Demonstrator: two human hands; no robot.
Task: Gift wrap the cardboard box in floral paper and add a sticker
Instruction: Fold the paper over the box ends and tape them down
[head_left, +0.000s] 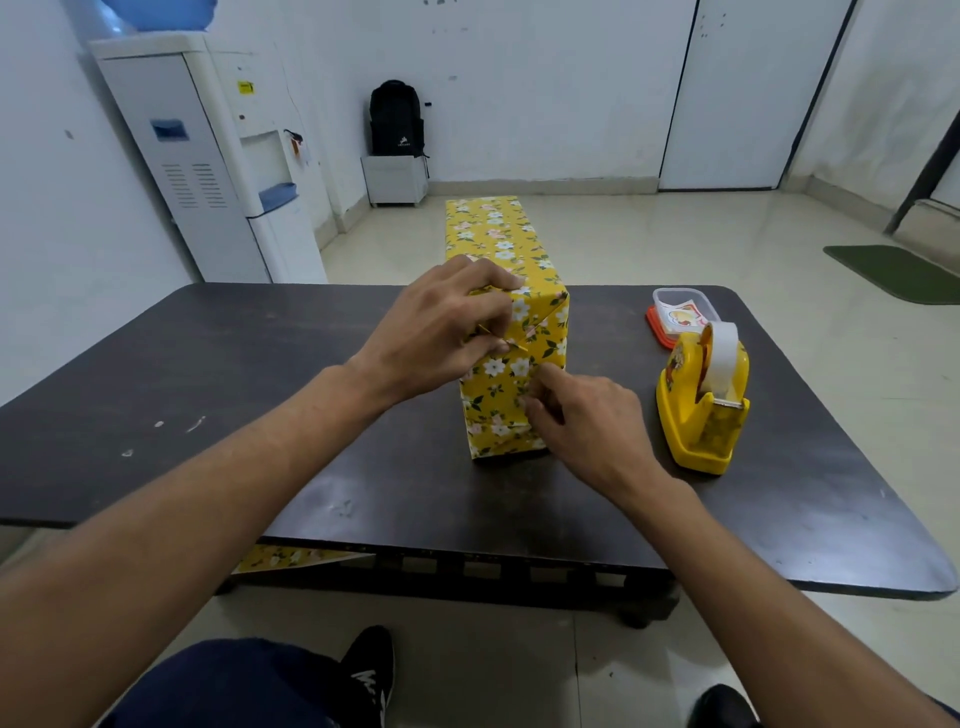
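Note:
A long box (498, 234) wrapped in yellow floral paper lies lengthwise on the dark table (260, 374), its near end facing me. My left hand (441, 332) lies over the top near corner and pinches a folded paper flap against the end face. My right hand (587, 421) is lower on the same end face, its fingertips pinching the paper fold at the right edge. A clear container with stickers (680, 312) on an orange lid sits at the right.
A yellow tape dispenser (701, 400) with a white tape roll stands right of the box. A scrap of floral paper (280, 558) lies under the table's front edge. A water dispenser (208, 156) stands at the back left, a backpack (396, 119) by the far wall.

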